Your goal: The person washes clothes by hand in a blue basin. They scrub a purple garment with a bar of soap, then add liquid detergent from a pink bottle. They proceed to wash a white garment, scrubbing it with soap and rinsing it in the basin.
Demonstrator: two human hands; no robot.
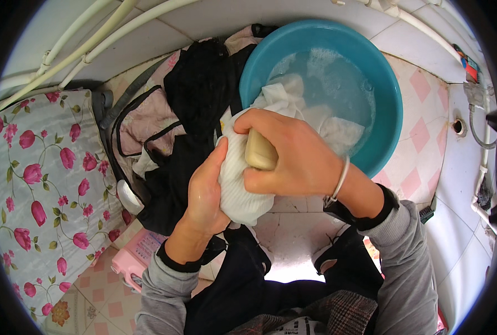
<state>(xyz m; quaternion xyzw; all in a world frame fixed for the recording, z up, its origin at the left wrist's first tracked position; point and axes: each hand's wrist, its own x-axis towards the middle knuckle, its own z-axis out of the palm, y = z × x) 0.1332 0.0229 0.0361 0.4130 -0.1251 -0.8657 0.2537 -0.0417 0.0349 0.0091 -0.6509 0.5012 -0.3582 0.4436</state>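
Note:
My right hand [293,151] is closed round a pale yellow bar of soap [260,151]. The soap lies against a white ribbed cloth [240,192], bunched up in front of me. From the left, my left hand [206,192] grips this cloth, its thumb along the near side and its other fingers hidden beneath. The cloth's upper part reaches to the rim of a teal basin [391,111]. Inside the basin, more white fabric [340,131] lies partly sunk in cloudy, sudsy water [332,84].
Dark and pink clothes [198,89] lie heaped left of the basin. A flowered cover [47,190] drapes something at far left, with a pink jug [139,251] by its foot. White pipes [108,33] run along the back wall. A drain hole [458,127] opens at right.

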